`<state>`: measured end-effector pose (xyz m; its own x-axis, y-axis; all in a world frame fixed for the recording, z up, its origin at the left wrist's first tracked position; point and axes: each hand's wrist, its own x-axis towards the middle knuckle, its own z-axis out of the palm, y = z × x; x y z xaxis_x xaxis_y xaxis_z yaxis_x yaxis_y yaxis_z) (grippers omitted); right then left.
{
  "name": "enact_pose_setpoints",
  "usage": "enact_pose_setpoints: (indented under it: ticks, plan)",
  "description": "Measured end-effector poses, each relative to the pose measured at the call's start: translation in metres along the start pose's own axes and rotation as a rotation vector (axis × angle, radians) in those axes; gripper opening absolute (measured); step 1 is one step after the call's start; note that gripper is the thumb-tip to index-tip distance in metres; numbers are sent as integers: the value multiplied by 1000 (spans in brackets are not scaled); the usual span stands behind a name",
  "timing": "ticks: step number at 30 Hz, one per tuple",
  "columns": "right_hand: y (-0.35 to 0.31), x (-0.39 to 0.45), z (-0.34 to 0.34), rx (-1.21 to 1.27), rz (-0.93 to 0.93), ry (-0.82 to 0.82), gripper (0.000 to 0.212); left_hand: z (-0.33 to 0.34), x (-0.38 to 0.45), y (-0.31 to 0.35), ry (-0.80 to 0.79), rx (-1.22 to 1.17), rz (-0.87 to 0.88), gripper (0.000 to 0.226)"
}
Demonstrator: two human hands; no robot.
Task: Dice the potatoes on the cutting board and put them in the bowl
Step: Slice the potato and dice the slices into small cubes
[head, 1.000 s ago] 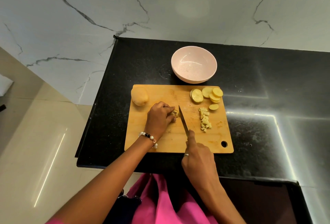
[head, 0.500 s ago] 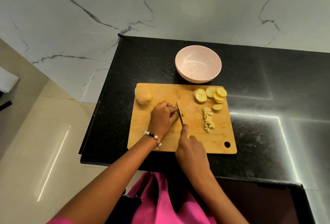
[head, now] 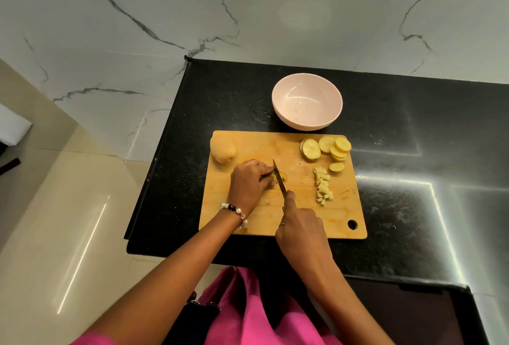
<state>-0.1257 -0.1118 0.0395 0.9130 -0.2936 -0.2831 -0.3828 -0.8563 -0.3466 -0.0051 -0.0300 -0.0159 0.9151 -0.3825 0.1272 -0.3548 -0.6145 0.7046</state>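
The black tabletop (head: 413,130) ends just left of the cutting board (head: 303,215), with bare room to the right. The board's long axis runs left-right. The pink bowl (head: 307,121) sits just behind its far edge. Whole potato (head: 223,148) at the far-left corner, slices (head: 326,147) far-right, dice (head: 322,185) below them. Left hand (head: 249,183) pinches a potato piece (head: 276,176); right hand (head: 301,230) is clamped on the knife (head: 279,178), blade pointing away
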Motion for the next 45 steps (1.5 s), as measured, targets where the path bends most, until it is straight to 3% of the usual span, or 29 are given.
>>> enact_pose_setpoints:
  ticks: [11,19,27,45]
  plan:
    - [-12,18,7,-124,-50,58,62,2,0,-1,20,-33,5,24]
    - [5,-37,10,-77,12,-79,66,3,-3,0,54,-33,3,24]
    - [-6,-12,-2,-29,-10,21,67,-7,-2,-4,-31,-79,-66,31]
    - [-15,1,25,-161,-84,123,66,-3,3,-2,48,40,-183,22]
